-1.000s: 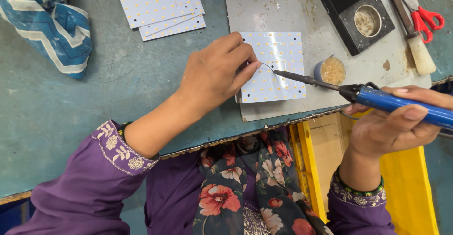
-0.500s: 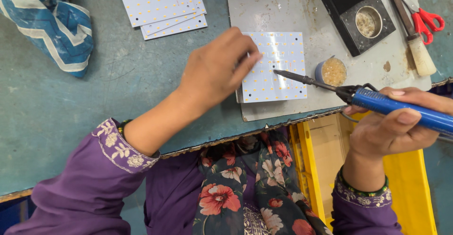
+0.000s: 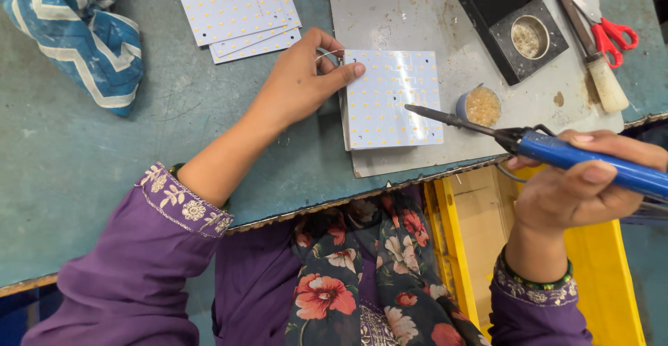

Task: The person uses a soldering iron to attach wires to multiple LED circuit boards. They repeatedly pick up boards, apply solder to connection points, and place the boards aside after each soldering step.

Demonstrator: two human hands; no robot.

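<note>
Soldering iron (image 3: 557,153) over LED board (image 3: 393,99)

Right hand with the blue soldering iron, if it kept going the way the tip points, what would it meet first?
Probably the white square LED board; the soldering iron in the right hand already points over it, though its height is unclear.

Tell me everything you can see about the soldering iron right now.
The soldering iron has a blue handle, a black collar and a thin dark metal tip. The right hand grips the handle, holding it nearly level, tip pointing left over the lower right corner of the white LED board. Whether the tip touches the board is unclear.
</note>
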